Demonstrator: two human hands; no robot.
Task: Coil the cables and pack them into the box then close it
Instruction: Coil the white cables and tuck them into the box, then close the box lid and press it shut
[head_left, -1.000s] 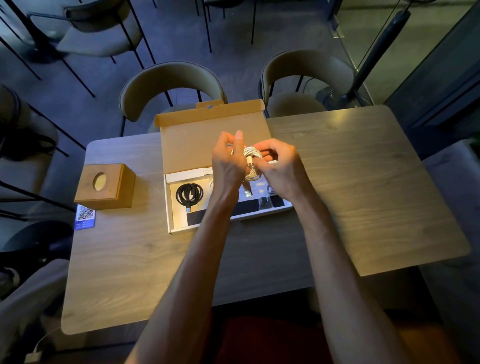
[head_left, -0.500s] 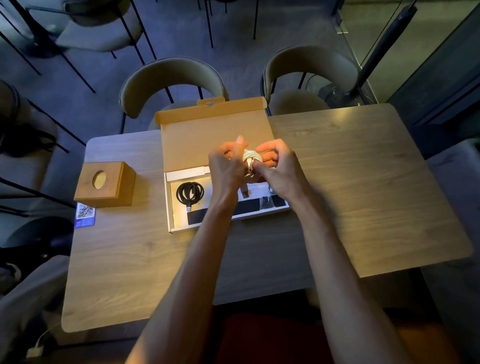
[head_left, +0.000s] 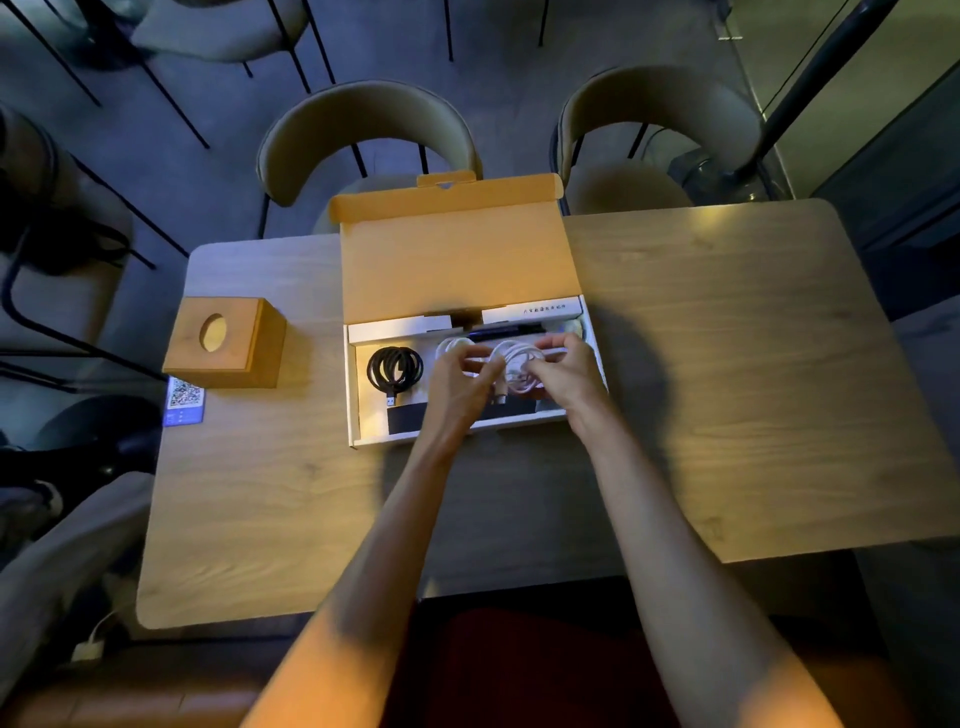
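Now both our hands — left (head_left: 457, 382), right (head_left: 563, 374) — pinch the white cable coil (head_left: 511, 364) low inside the box (head_left: 358, 415), right of the black coil (head_left: 395, 368); light, springy, seemingly best held across its loops.

- The open box (head_left: 358, 415) sits mid-table (head_left: 727, 389), its lid (head_left: 457, 265) raised at 12 o'clock.
- A coiled cable (head_left: 395, 368) lies in the box's 9 o'clock end.
- Both hands (head_left: 462, 387) (head_left: 569, 371) hold another coil (head_left: 511, 364) over the box's middle.
- A wooden block (head_left: 223, 343) stands at 9 o'clock of the box, a card (head_left: 183, 401) at its 7 o'clock corner.
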